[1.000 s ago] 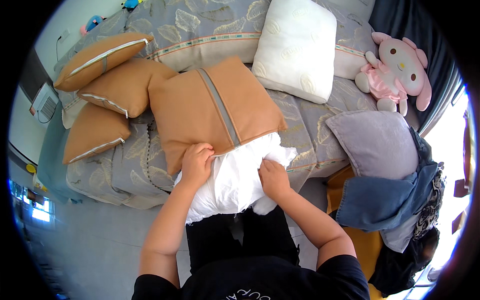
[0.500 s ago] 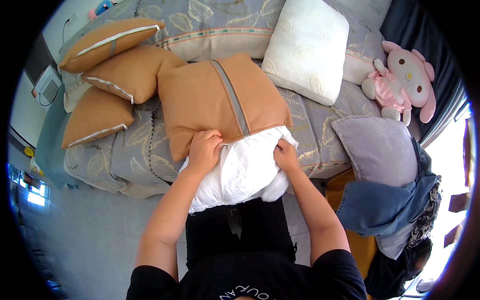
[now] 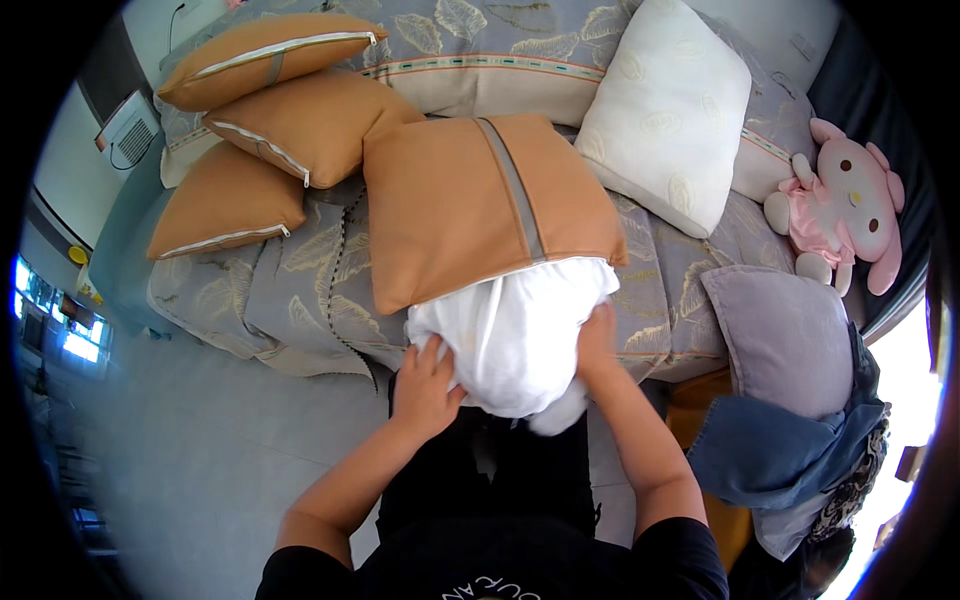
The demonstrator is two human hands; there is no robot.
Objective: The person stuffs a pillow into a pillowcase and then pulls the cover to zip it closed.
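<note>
A brown cushion cover (image 3: 440, 210) with a grey stripe lies on the bed edge in front of me. Out of its near opening bulges a white cushion insert (image 3: 510, 340), its far part hidden inside the cover. My left hand (image 3: 424, 392) rests against the insert's lower left side, fingers apart and thumb spread. On the opposite side my right hand (image 3: 597, 345) touches the insert. Motion blur smears its fingers, so their grip is unclear. A tuft of white stuffing or cloth (image 3: 560, 412) hangs at the insert's lower right.
Several brown zippered cushions (image 3: 290, 125) are piled at left on the patterned bed (image 3: 290, 300). A white pillow (image 3: 665, 115) leans beyond the cover, near a pink plush toy (image 3: 845, 210). At right, a grey cushion (image 3: 785, 335) and dark blue cloth (image 3: 770, 450) lie on a wooden piece.
Both hands have left the cover's opening edge. My left hand moved down to the insert's lower left side; my right stays along its right side. The white insert looks rounder and more bunched.
</note>
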